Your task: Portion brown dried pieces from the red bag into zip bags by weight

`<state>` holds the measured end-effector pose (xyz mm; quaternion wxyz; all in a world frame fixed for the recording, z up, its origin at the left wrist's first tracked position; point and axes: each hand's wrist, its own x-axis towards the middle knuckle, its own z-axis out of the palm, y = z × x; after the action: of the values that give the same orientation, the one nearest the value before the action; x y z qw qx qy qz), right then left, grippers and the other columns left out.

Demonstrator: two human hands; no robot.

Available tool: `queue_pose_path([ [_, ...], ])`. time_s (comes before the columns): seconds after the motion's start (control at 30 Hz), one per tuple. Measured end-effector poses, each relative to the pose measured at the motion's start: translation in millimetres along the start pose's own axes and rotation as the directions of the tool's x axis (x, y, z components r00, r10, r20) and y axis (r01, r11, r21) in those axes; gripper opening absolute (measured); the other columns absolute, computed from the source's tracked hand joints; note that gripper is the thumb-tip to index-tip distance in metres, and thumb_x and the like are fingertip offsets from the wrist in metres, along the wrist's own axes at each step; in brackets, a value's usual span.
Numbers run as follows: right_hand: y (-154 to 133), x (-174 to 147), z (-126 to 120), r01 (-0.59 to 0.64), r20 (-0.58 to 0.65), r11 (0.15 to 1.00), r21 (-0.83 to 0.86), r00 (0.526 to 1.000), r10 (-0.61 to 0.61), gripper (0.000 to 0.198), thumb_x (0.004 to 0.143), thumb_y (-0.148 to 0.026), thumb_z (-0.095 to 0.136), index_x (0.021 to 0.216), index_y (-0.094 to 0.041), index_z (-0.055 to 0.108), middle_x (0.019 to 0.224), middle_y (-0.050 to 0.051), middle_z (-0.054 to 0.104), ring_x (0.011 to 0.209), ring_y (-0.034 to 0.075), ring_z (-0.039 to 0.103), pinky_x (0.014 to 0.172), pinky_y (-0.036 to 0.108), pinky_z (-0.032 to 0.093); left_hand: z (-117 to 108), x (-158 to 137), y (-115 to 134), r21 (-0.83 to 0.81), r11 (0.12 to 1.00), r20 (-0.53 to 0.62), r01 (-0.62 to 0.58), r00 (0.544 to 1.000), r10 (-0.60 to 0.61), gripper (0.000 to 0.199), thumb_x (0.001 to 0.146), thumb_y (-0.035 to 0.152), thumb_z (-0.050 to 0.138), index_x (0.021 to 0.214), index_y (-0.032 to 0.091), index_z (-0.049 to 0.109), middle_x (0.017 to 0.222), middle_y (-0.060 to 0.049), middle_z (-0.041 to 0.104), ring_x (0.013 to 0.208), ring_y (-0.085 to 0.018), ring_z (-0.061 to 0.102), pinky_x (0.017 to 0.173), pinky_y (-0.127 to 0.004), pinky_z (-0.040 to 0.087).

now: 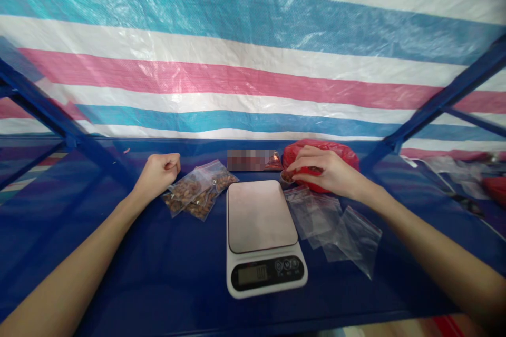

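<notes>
My left hand is curled into a fist on the blue surface, with nothing seen in it. Just right of it lie several filled zip bags of brown, nut-like pieces, overlapping in a pile. At the mouth of a red plastic bag, my right hand is closed with its fingertips on a small pale cup that has reddish-brown pieces in it. Part of the cup is hidden by the fingers. Between the hands stands a white digital scale, its plate bare and its display reading 0.0.
Several flat, unfilled zip bags overlap to the right of the scale. Behind the scale lies a dark flat object, partly blurred out. Blue metal posts flank the blue shelf, and a striped tarp hangs behind.
</notes>
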<state>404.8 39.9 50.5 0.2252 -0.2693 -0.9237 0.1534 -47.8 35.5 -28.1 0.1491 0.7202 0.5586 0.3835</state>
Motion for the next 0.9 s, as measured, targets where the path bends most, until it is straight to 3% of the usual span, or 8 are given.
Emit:
queue_pose_path([
  [0.27, 7, -14, 6, -0.026, -0.245, 1.0, 0.003, 0.969, 0.025, 0.013, 0.103, -0.025, 0.069, 0.107, -0.024, 0.082, 0.099, 0.006, 0.08, 0.093, 0.022, 0.075, 0.086, 0.037, 0.059, -2, -2, 5, 0.035, 0.999, -0.009, -0.014, 1.0, 0.014, 0.02, 0.066, 0.019, 0.044, 0.058, 0.026, 0.027, 0.051, 0.002, 0.05, 0.052, -0.012, 0.043, 0.054, -0.026, 0.033],
  [0.43, 8, -19, 16, -0.05, -0.298, 0.999, -0.005, 0.953, 0.046, 0.02, 0.105, -0.021, 0.063, 0.114, -0.025, 0.081, 0.112, 0.008, 0.08, 0.107, 0.024, 0.074, 0.095, 0.039, 0.059, -2, -1, 7, 0.049, 0.999, -0.004, -0.013, 1.0, 0.013, 0.018, 0.067, 0.021, 0.044, 0.056, 0.026, 0.031, 0.051, 0.002, 0.049, 0.051, -0.011, 0.042, 0.053, -0.026, 0.032],
  [0.57, 6, -4, 24, -0.096, -0.177, 0.987, -0.127, 0.982, 0.073, 0.02, 0.106, -0.026, 0.063, 0.106, -0.022, 0.082, 0.108, 0.009, 0.079, 0.105, 0.026, 0.072, 0.095, 0.041, 0.056, -2, 0, 7, 0.062, 0.998, -0.005, -0.009, 1.0, 0.009, 0.016, 0.067, 0.023, 0.044, 0.054, 0.025, 0.035, 0.049, 0.003, 0.046, 0.049, -0.011, 0.039, 0.052, -0.026, 0.03],
  [0.7, 2, 15, 26, -0.156, -0.019, 0.96, -0.232, 0.988, 0.156, 0.018, 0.104, -0.027, 0.067, 0.1, -0.02, 0.083, 0.098, 0.008, 0.079, 0.095, 0.026, 0.071, 0.088, 0.038, 0.053, -3, 0, 8, 0.057, 0.998, -0.005, -0.01, 1.0, 0.01, 0.02, 0.067, 0.022, 0.045, 0.055, 0.025, 0.03, 0.049, 0.002, 0.048, 0.05, -0.011, 0.042, 0.053, -0.026, 0.032],
  [0.9, 7, 14, 29, -0.198, 0.095, 0.972, -0.125, 0.973, 0.21, 0.028, 0.106, -0.017, 0.056, 0.099, -0.02, 0.083, 0.101, 0.006, 0.082, 0.091, 0.022, 0.073, 0.084, 0.033, 0.051, -3, 0, 7, 0.044, 0.999, 0.012, 0.0, 1.0, 0.0, 0.02, 0.067, 0.019, 0.045, 0.056, 0.025, 0.029, 0.051, 0.001, 0.049, 0.052, -0.012, 0.043, 0.054, -0.026, 0.033],
])
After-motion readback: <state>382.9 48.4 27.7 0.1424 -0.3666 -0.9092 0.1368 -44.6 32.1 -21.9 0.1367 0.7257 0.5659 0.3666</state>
